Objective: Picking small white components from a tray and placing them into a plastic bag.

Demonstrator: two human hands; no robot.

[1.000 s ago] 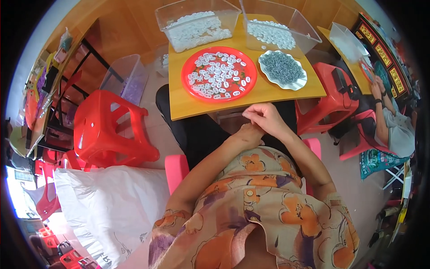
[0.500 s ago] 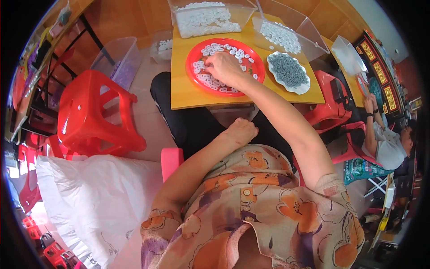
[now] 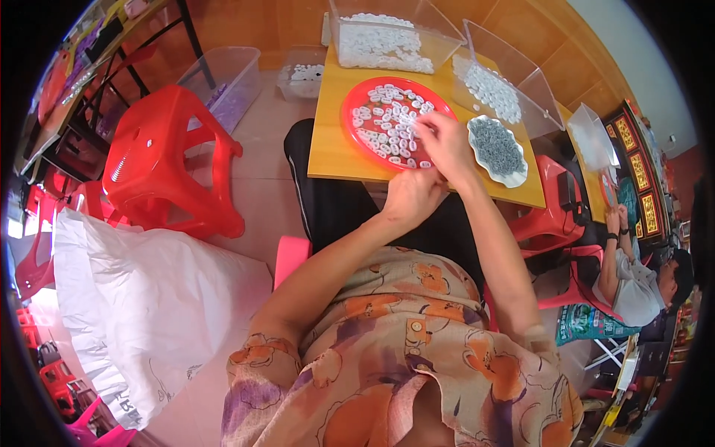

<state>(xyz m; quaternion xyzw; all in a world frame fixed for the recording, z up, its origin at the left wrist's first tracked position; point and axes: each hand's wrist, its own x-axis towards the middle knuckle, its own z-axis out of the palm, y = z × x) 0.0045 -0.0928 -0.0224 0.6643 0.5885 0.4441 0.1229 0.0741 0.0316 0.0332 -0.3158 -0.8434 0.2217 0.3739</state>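
Note:
A round red tray [image 3: 347,119] on the wooden table holds many small white oval pieces [image 3: 387,119] with dark marks. Over its right side reaches my right hand [image 3: 449,145], thumb and fingers drawn together; whatever is between them is too small to make out. Just below the tray's near edge is my left hand [image 3: 415,197], its fingers curled closed and their contents hidden. The two hands are close together, with the right wrist passing beside the left fingers. To the right of the tray stands a white scalloped dish [image 3: 514,179] heaped with tiny grey pieces [image 3: 495,147].
Two clear bins of white pieces, a left bin [image 3: 447,45] and a right bin [image 3: 532,93], stand along the table's far side. A red stool [image 3: 160,141] and a white sack [image 3: 164,298] are at my left. Another person [image 3: 633,279] sits at the far right.
My right hand has moved from the tray's left side to its right side. My left hand has risen from my lap to the tray's near edge. The whole view has shifted.

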